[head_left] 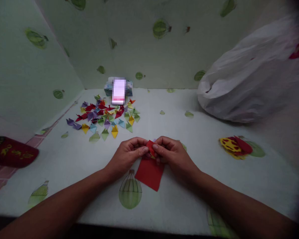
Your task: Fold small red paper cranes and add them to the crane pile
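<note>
Between the fingertips of both hands is a small folded piece of red paper [150, 146], creased to a point at the top. My left hand [129, 151] pinches its left side with thumb and forefinger. On the other side, my right hand [173, 152] grips it in the same way, thumb on top. Just below the fingers a flat red paper square [150, 173] lies on the table, its upper edge partly hidden by the hands. Farther left is a spread of small folded paper pieces [107, 118] in red, purple, yellow, green and blue.
A blurred-out phone [119, 91] with a lit screen leans on a box at the back. A large white plastic bag [241, 83] fills the right rear. Yellow and red cut-outs [233, 146] lie at right. A dark red cylinder [15, 152] lies at the left edge.
</note>
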The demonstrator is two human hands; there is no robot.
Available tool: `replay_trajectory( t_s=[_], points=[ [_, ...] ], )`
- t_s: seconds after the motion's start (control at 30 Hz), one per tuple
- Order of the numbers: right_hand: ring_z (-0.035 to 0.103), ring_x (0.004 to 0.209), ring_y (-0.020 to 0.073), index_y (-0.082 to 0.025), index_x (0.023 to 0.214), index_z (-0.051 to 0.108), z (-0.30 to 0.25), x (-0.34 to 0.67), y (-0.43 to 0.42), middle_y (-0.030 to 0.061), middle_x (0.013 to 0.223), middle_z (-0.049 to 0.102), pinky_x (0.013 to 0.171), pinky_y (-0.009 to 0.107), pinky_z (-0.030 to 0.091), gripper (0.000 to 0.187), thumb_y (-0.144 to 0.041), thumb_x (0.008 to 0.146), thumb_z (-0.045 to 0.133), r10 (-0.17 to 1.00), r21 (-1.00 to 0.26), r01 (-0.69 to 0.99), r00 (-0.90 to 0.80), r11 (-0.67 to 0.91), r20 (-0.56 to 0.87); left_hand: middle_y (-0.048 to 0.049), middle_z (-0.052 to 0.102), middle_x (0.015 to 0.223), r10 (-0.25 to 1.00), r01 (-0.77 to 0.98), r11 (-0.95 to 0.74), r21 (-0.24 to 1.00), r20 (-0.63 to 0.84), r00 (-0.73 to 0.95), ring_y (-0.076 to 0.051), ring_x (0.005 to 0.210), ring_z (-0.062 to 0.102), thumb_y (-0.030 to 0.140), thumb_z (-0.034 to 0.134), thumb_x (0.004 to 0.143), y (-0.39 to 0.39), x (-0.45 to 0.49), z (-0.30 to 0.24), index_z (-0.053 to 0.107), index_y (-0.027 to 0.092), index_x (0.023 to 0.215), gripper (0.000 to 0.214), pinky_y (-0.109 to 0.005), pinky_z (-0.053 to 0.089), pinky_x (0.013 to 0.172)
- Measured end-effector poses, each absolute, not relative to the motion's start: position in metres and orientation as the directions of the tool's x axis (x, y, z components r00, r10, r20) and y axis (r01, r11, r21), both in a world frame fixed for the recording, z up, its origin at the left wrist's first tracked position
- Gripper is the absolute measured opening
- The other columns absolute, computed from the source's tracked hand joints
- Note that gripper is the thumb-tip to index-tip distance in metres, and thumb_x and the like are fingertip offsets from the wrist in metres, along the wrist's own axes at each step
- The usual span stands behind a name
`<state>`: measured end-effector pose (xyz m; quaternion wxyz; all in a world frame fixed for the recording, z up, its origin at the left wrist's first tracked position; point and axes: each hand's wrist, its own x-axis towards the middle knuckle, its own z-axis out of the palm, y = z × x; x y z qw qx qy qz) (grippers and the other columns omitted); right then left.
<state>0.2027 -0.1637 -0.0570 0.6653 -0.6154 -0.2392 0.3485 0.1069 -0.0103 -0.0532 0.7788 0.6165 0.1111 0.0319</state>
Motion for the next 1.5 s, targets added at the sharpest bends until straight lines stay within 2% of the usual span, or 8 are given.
replay_trajectory(
  t_s=[0.3,0.6,0.73,0.87,0.97,1.03,1.27,1.5],
  points=[
    [0.052,0.053,0.0089,-0.018,0.073,0.059,-0.0574,0.2007,-0.1623,-0.0017,0.063,0.061,0.052,0.023,0.041,0.027,-0.04,0.082,0.071,0.772,-0.978,-0.204,0.628,0.042,-0.098,-0.0031,0.071,0.073,0.196,0.113,0.211,0.971,-0.155,0.968,-0.013,0.07,0.065,0.032,0.072,0.082,-0.0106,0.1079,-0.0531,0.069,0.014,0.082,0.018,-0.025,0.052,0.071],
    [0.054,0.053,0.0077,-0.017,0.073,0.056,-0.0609,0.2007,-0.1613,-0.0014,0.066,0.063,0.055,0.023,0.043,0.028,-0.038,0.084,0.07,0.787,-0.969,-0.237,0.609,0.063,-0.098,-0.003,0.07,0.072,0.209,0.09,0.167,0.982,-0.124,0.97,-0.012,0.068,0.064,0.033,0.068,0.086,-0.0126,0.1066,-0.0546,0.068,0.013,0.082,0.02,-0.024,0.05,0.069],
    [0.056,0.054,0.0096,-0.019,0.083,0.055,-0.061,0.1997,-0.1617,-0.002,0.067,0.063,0.055,0.024,0.044,0.022,-0.036,0.084,0.068,0.782,-0.983,-0.172,0.62,0.056,-0.064,-0.0019,0.068,0.07,0.249,0.096,0.098,0.99,-0.118,0.961,-0.012,0.066,0.062,0.034,0.067,0.086,-0.0139,0.1057,-0.0533,0.065,0.014,0.079,0.021,-0.024,0.049,0.067],
    [0.056,0.055,0.0104,-0.022,0.098,0.052,-0.0612,0.1982,-0.1623,-0.0049,0.066,0.061,0.054,0.024,0.043,0.02,-0.03,0.086,0.066,0.769,-0.99,-0.074,0.638,0.117,0.044,-0.0008,0.066,0.067,0.276,0.104,0.067,0.992,-0.118,0.954,-0.012,0.063,0.06,0.034,0.066,0.084,-0.015,0.1068,-0.0511,0.063,0.015,0.076,0.021,-0.024,0.048,0.065],
    [0.056,0.056,0.0099,-0.019,0.088,0.056,-0.0593,0.1989,-0.1625,-0.0027,0.068,0.061,0.054,0.024,0.043,0.009,-0.025,0.086,0.062,0.78,-0.995,-0.011,0.622,0.097,0.069,-0.0006,0.065,0.067,0.293,0.099,0.041,0.994,-0.107,0.95,-0.012,0.063,0.059,0.034,0.066,0.083,-0.015,0.1076,-0.0519,0.061,0.015,0.076,0.021,-0.025,0.048,0.064],
    [0.056,0.057,0.0099,-0.018,0.083,0.057,-0.0579,0.1998,-0.1622,-0.0015,0.067,0.061,0.054,0.024,0.042,0.009,-0.024,0.086,0.061,0.782,-0.998,0.003,0.621,0.059,0.048,-0.0002,0.064,0.067,0.305,0.097,0.011,0.995,-0.096,0.948,-0.012,0.063,0.058,0.035,0.065,0.082,-0.0145,0.1076,-0.0535,0.06,0.015,0.076,0.021,-0.025,0.046,0.063],
    [0.053,0.055,0.0094,-0.019,0.085,0.056,-0.0564,0.2006,-0.1621,-0.0043,0.065,0.056,0.051,0.023,0.038,0.007,-0.022,0.085,0.062,0.764,-0.997,0.026,0.641,0.078,0.077,0.0003,0.061,0.072,0.274,0.093,-0.045,0.995,-0.077,0.959,-0.012,0.065,0.055,0.033,0.063,0.083,-0.0128,0.1059,-0.0569,0.059,0.016,0.079,0.018,-0.025,0.042,0.062],
    [0.05,0.062,0.0104,-0.018,0.081,0.058,-0.0588,0.2032,-0.1623,-0.0022,0.071,0.056,0.056,0.025,0.039,0.005,-0.021,0.083,0.062,0.758,-0.994,0.1,0.645,0.037,0.093,0.0015,0.058,0.07,0.268,0.098,-0.072,0.993,-0.075,0.96,-0.011,0.064,0.051,0.03,0.063,0.08,-0.0142,0.1064,-0.0537,0.058,0.016,0.077,0.015,-0.024,0.04,0.06]
  ],
)
